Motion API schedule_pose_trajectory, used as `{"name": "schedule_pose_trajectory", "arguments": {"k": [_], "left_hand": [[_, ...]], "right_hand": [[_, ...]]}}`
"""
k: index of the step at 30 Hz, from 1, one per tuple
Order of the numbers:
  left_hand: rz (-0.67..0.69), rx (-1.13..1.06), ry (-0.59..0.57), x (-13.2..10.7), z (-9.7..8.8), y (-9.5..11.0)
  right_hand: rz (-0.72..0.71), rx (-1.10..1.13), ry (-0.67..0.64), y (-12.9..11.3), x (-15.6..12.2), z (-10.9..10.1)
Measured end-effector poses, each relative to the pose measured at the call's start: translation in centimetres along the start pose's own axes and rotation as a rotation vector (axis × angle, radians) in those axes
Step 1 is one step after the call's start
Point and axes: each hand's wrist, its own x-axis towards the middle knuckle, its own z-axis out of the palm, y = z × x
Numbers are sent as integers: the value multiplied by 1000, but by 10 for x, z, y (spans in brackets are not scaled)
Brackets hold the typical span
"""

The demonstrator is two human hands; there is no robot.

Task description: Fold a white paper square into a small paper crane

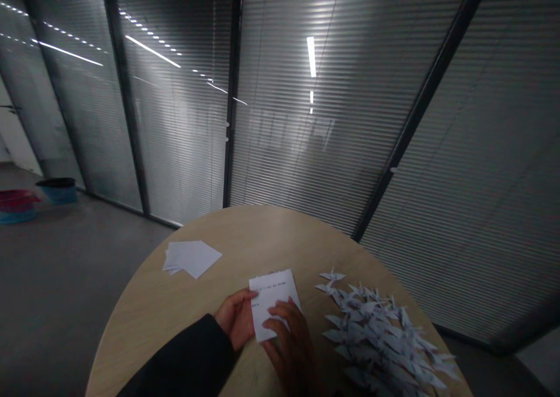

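A white sheet of paper with small dark printed text is held above the near part of the round table. Its left edge is gripped by my left hand, thumb on top and fingers underneath. My right hand covers the lower right of the sheet, fingers bent across its face and thumb near the bottom edge. Right of my hands lies a large pile of folded white paper cranes. A few loose white sheets overlap on the table's left side.
The round wooden table stands close to a glass partition with blinds. On the grey floor at left are a dark-rimmed blue bucket and a red and blue one. A white door is at far left.
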Motion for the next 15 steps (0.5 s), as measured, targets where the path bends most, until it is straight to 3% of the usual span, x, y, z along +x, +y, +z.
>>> {"name": "schedule_pose_trajectory", "arguments": {"k": [9,15], "left_hand": [[115,79,1,0,4,0],[114,196,75,-1,-2,-2]], "right_hand": [[-25,21,23,-8,6,-4],[94,18,48,-4,0,-1]]}}
